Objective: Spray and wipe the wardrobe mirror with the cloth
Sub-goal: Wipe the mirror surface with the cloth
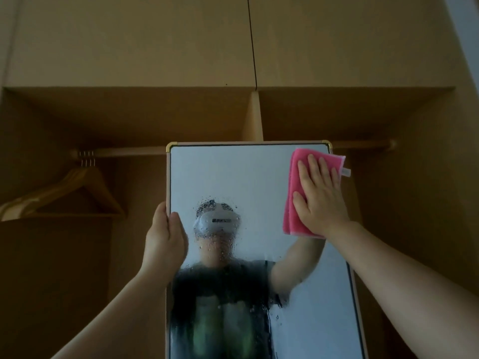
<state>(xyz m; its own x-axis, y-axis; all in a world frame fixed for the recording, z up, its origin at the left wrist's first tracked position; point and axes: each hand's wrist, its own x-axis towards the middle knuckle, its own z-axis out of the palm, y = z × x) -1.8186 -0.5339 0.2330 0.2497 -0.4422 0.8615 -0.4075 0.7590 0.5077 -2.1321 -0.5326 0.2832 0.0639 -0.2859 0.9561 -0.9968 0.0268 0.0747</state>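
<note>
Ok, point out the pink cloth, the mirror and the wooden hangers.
pink cloth (291, 218), head view, its bare lower left corner.
mirror (228, 174), head view, clear glass near the top.
wooden hangers (84, 176), head view, shoulder just below the hooks.

Both arms reach upward. The left hand (164, 234) grips the mirror (233, 177) edge, thumb in front. The right hand (317, 193) presses flat, fingers straight.

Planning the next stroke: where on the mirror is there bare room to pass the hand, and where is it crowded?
Free: the upper glass of the mirror, between its top frame, left frame and the cloth. Crowded: the right hand presses the cloth at top right; the left hand grips the left edge.
</note>
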